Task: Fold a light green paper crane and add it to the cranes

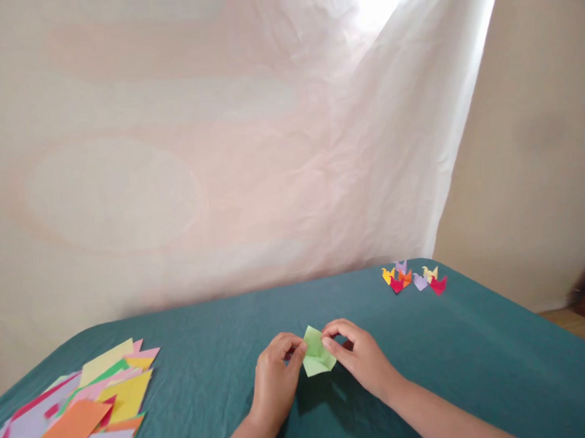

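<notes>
A small, partly folded light green paper (315, 354) is held just above the teal tablecloth (473, 366) near the front middle. My left hand (276, 380) pinches its left edge with curled fingers. My right hand (360, 358) pinches its upper right edge between thumb and fingertips. Both hands are closed on the paper, and the paper's folds stand up between them.
A loose pile of coloured paper sheets (86, 413) lies at the left front of the table. Several small folded paper figures (414, 278) in yellow, orange, red and purple sit at the far right. A white sheet hangs behind the table.
</notes>
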`<state>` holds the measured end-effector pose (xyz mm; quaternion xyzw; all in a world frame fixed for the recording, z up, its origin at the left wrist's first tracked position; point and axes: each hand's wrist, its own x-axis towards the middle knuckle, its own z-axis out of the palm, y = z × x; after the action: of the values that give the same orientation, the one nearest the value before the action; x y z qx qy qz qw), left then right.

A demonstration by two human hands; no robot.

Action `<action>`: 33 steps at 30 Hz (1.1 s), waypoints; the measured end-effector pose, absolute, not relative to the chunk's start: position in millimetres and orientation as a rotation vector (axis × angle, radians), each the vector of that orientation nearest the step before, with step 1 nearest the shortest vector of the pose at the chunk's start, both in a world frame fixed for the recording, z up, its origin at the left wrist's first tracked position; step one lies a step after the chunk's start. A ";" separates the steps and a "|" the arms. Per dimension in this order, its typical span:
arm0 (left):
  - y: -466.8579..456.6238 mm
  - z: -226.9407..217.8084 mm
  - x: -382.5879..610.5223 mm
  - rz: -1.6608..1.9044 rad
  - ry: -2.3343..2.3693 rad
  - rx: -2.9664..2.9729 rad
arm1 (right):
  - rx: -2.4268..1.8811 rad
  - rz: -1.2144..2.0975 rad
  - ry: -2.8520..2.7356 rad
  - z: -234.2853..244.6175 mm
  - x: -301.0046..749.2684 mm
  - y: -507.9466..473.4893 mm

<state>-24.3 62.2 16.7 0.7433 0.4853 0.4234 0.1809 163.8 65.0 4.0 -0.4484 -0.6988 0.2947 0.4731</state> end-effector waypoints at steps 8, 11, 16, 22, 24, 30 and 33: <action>68.6 9.6 -30.6 1.207 1.626 2.019 | -1.009 0.435 -1.811 13.1 163.5 55.2; 65.3 10.2 -27.0 1.190 1.630 2.044 | -0.938 0.317 -2.051 14.9 156.5 47.2; 61.8 11.6 -23.1 1.143 1.429 2.039 | -1.043 0.344 -1.963 3.9 155.8 55.5; 67.6 6.6 -26.9 1.095 1.292 1.892 | -1.069 0.692 -1.745 -1.5 165.7 67.1; 71.3 3.7 -28.9 1.083 1.283 1.817 | -1.061 0.841 -1.694 -2.1 166.9 68.4; 75.2 -0.7 -29.3 1.031 1.191 1.711 | -0.924 1.120 -1.577 -4.3 165.3 68.4; 74.4 -0.1 -27.8 1.053 1.175 1.652 | -0.939 1.142 -1.561 -3.3 164.5 67.4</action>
<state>-27.8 74.4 -0.1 0.6578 0.4678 0.4191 0.4157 164.5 67.4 -3.3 -0.3842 -0.6387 0.4673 0.4756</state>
